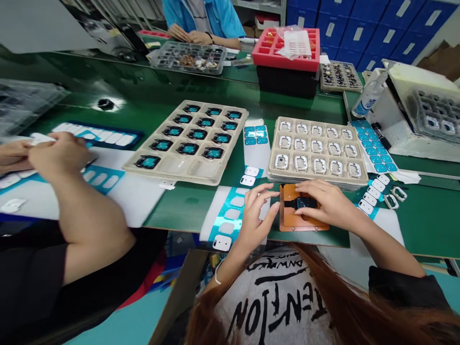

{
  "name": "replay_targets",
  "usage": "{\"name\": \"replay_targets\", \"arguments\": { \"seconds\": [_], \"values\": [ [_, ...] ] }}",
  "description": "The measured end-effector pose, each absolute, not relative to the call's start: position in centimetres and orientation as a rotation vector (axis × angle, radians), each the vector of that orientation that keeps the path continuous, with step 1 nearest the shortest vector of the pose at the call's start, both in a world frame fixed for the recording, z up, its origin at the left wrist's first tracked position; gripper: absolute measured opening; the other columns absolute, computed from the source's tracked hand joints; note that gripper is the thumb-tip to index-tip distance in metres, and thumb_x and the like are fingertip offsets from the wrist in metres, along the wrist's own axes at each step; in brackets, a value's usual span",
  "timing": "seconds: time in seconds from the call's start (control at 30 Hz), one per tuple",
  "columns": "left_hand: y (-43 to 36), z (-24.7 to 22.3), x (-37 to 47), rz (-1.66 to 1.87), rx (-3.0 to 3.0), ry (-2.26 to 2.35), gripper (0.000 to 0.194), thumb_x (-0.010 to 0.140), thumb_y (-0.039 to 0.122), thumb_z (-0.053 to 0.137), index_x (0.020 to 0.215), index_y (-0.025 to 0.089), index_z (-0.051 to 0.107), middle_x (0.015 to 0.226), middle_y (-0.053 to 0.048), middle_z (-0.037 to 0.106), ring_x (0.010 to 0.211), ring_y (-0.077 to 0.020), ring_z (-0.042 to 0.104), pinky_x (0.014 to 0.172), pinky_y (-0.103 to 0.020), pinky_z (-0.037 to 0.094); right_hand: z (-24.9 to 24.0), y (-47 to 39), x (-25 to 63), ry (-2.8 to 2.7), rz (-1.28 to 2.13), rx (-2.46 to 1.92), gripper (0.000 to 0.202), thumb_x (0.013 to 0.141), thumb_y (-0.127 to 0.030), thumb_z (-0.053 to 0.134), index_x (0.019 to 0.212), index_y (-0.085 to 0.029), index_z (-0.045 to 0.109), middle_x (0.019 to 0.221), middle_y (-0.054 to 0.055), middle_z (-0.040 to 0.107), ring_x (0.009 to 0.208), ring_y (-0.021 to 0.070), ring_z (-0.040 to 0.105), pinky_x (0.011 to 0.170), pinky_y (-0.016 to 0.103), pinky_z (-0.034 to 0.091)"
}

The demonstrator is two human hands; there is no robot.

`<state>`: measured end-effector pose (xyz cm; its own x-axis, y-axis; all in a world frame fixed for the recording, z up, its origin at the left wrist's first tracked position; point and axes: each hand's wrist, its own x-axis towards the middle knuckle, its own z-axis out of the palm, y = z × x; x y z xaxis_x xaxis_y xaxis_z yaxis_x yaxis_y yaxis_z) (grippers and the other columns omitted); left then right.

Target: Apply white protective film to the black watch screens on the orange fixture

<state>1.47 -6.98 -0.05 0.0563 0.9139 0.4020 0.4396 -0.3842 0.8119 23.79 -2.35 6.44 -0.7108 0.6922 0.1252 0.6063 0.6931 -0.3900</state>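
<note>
The green table (427, 218) has open room at far right; two trays, left (175, 166) and right (316, 177), bound the far side. My left hand (254, 221) spreads by the orange plate (292, 222), near the table edge. My right hand (332, 203) seemingly steadies the black part (305, 202) on it (pinching or resting, I can't tell); shifting it calls for light fingers.

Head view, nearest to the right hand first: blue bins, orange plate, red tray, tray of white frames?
1. Orange plate: under the right hand.
2. Tray of white frames: just beyond.
3. Red tray: farther back, on a black box.
4. Blue bins: at the back.
</note>
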Motion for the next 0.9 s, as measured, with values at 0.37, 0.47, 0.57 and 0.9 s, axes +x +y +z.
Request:
{"name": "replay_targets", "arguments": {
  "seconds": [0.37, 0.47, 0.57, 0.9],
  "values": [
    [-7.9, 1.8, -0.1, 1.755, 1.629, 1.367, 0.022, 0.099, 0.033, 0.051, 0.095, 0.018, 0.066, 0.110, -0.010, 0.067, 0.105, -0.0204, 0.063, 0.093, -0.037, 0.050, 1.6, 0.8, 20.5, -2.967, 0.116, -0.205, 0.082, 0.098, -0.054, 0.049, 0.160, -0.023, 0.006, 0.159, 0.010, 0.037, 0.146, 0.0358, 0.036, 0.116, 0.066, 0.028],
    [-8.0, 1.7, -0.1, 1.747, 1.580, 1.363, 0.022, 0.099, 0.034, 0.052, 0.094, 0.018, 0.067, 0.112, -0.011, 0.068, 0.106, -0.0215, 0.063, 0.097, -0.040, 0.049, 0.8, 1.0, 20.7, -2.957, 0.078, -0.188, 0.085, 0.098, -0.053, 0.050, 0.160, -0.022, 0.001, 0.156, 0.012, 0.041, 0.144, 0.0366, 0.039, 0.113, 0.065, 0.034],
    [-8.0, 1.7, 0.1, 1.747, 1.541, 1.341, 0.022, 0.098, 0.034, 0.053, 0.093, 0.018, 0.067, 0.112, -0.011, 0.067, 0.106, -0.0222, 0.063, 0.097, -0.041, 0.049, 0.6, 0.9, 20.6, -2.974, 0.072, -0.214, 0.086, 0.097, -0.054, 0.051, 0.160, -0.023, 0.001, 0.155, 0.012, 0.042, 0.144, 0.0377, 0.038, 0.110, 0.065, 0.037],
    [-8.2, 2.3, 0.0, 1.757, 1.557, 1.300, 0.020, 0.096, 0.035, 0.057, 0.091, 0.019, 0.067, 0.110, -0.011, 0.067, 0.106, -0.0219, 0.063, 0.093, -0.038, 0.050, 3.0, 0.0, 24.5, -2.734, 0.168, -0.600, 0.039, 0.098, -0.041, 0.052, 0.133, -0.027, 0.057, 0.136, 0.010, 0.062, 0.125, 0.0314, 0.059, 0.098, 0.047, 0.054]
  ]
}}
